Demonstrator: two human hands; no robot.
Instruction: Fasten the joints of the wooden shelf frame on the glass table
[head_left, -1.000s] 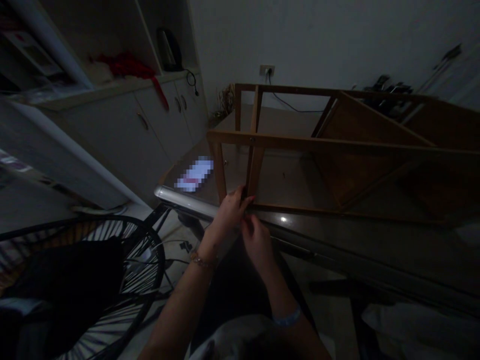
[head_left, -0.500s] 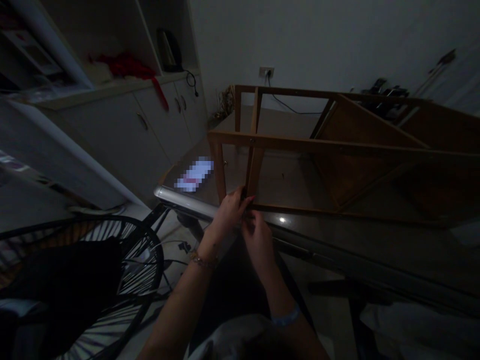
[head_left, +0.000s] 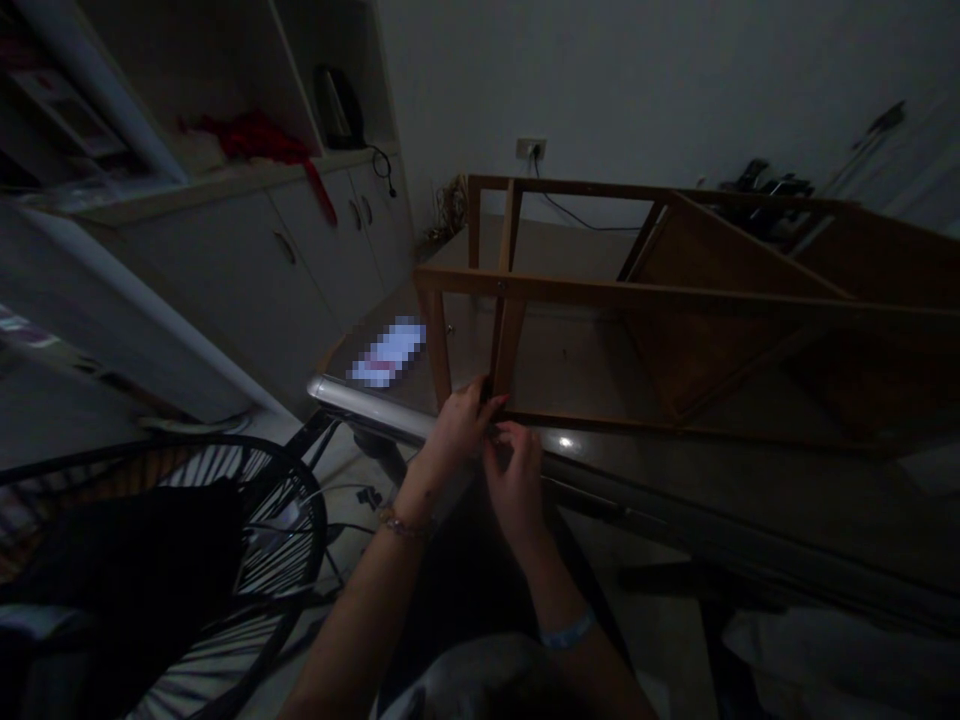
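Observation:
A brown wooden shelf frame (head_left: 570, 288) lies on its side on a glossy table (head_left: 585, 370). My left hand (head_left: 461, 420) is closed around the lower end of a slim wooden crosspiece (head_left: 510, 340), near the table's front edge. Just right of and below it, my right hand (head_left: 516, 475) has its thumb and fingers pinched together at the bottom rail. Whatever sits between those fingertips is too small and dark to make out. A small metal piece, perhaps a screw (head_left: 450, 329), rests on the table inside the frame.
A blurred-out bright phone-like rectangle (head_left: 388, 352) lies at the table's left corner. Left of me stands a black corded chair (head_left: 319, 500) with dark cloth on it. A white cabinet (head_left: 225, 250) with a kettle (head_left: 337, 108) is behind. Slanted wooden panels (head_left: 697, 290) fill the frame's right part.
My right hand's fingers have shifted slightly at the joint. The left hand keeps its hold, and the frame stays in place; the view moves very little.

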